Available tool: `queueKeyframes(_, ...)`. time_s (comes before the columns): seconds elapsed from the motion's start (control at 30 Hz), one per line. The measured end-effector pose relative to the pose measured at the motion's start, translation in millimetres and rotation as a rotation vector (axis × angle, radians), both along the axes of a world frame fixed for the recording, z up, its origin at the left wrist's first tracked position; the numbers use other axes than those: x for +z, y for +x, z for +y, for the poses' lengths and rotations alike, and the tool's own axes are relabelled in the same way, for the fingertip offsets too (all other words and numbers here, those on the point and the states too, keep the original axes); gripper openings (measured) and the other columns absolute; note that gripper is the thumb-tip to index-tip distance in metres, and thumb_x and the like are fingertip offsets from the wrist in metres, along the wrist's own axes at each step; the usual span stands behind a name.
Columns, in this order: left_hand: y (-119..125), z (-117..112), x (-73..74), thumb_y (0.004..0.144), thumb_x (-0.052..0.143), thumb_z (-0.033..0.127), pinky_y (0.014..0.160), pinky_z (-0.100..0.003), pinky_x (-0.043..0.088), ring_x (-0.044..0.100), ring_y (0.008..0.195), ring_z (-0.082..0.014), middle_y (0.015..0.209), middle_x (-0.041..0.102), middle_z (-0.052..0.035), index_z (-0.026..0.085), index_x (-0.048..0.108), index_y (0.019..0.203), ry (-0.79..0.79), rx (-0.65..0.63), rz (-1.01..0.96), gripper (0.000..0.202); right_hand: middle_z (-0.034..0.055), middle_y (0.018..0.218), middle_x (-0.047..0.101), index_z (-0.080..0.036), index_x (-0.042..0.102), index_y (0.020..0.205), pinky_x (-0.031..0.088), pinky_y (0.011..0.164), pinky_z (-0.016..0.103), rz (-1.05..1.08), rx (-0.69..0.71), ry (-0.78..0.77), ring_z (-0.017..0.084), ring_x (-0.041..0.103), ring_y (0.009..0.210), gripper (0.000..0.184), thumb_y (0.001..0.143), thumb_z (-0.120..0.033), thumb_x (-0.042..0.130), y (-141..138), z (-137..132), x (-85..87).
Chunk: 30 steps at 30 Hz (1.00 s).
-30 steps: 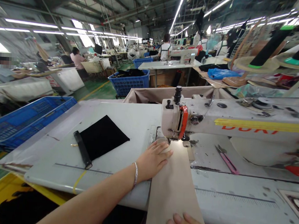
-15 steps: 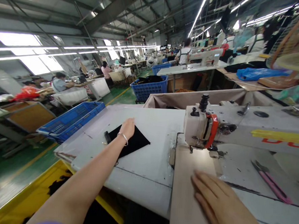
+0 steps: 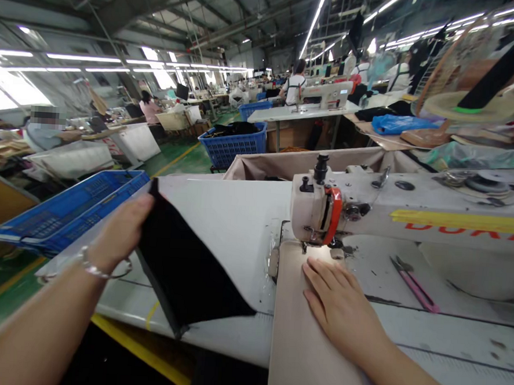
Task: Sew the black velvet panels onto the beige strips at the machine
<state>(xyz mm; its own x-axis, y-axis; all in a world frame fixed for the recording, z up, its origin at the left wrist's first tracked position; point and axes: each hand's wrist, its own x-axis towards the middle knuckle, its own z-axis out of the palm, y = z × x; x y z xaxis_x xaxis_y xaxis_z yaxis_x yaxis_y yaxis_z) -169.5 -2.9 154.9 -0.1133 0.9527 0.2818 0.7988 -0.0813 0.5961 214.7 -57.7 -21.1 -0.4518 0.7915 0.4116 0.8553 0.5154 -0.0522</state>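
Observation:
My left hand [image 3: 124, 228] is closed on the upper left corner of a black fabric piece [image 3: 187, 264], which hangs tilted over the white tabletop with its lower edge near the front. A bracelet circles that wrist. My right hand [image 3: 335, 302] lies flat, fingers stretched out, on a beige strip [image 3: 300, 334] that runs from the front edge to beneath the head of the sewing machine [image 3: 312, 210]. Its fingertips are just in front of the lit needle area. Nothing shows in the right hand.
Pink-handled thread snips [image 3: 416, 286] lie on the machine bed to the right. Blue crates [image 3: 77, 205] stand left of the table, and a yellow bin [image 3: 143, 348] is below its front edge. Behind the machine is a fabric-lined box [image 3: 258, 165]. Other people work farther off.
My left hand has lifted the black fabric off the tabletop and brought it closer, to the left. My right hand has slid forward along the beige strip toward the needle area. The view has shifted right.

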Motion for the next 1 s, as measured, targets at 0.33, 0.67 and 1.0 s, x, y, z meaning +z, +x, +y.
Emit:
queueKeyframes(0.33, 146, 15, -80.4, 0.079, 0.061, 0.029, 0.068, -0.024, 0.048, 0.060, 0.073, -0.0145, 0.086, 0.067, -0.0004, 0.018, 0.064, 0.104, -0.409, -0.696, -0.019, 0.028, 0.0090, 0.136, 0.051, -0.019, 0.044, 0.137, 0.029, 0.108, 0.050, 0.023, 0.002, -0.022, 0.024, 0.047, 0.125, 0.044, 0.094, -0.028, 0.041, 0, -2, 0.6)
queueKeyframes(0.67, 203, 38, -143.8, 0.076, 0.065, 0.023, 0.069, -0.029, 0.047, 0.061, 0.074, -0.0177, 0.079, 0.067, -0.0027, 0.017, 0.064, 0.077, -0.180, -0.510, 0.130, 0.006, 0.0108, 0.140, 0.047, -0.017, 0.039, 0.142, 0.029, 0.108, 0.051, 0.013, 0.000, -0.059, 0.026, 0.044, 0.127, 0.051, 0.096, -0.040, 0.041, 2, -2, 4.5)
queueKeyframes(1.0, 206, 44, -154.0, 0.078, 0.063, 0.023, 0.072, -0.031, 0.049, 0.062, 0.080, -0.0193, 0.086, 0.067, -0.0045, 0.018, 0.064, 0.081, -0.120, -0.463, 0.176, 0.007, 0.0099, 0.142, 0.045, -0.016, 0.034, 0.145, 0.028, 0.109, 0.050, 0.024, -0.025, -0.079, 0.027, 0.042, 0.127, 0.058, 0.094, -0.045, 0.042, 0, -1, 6.0)
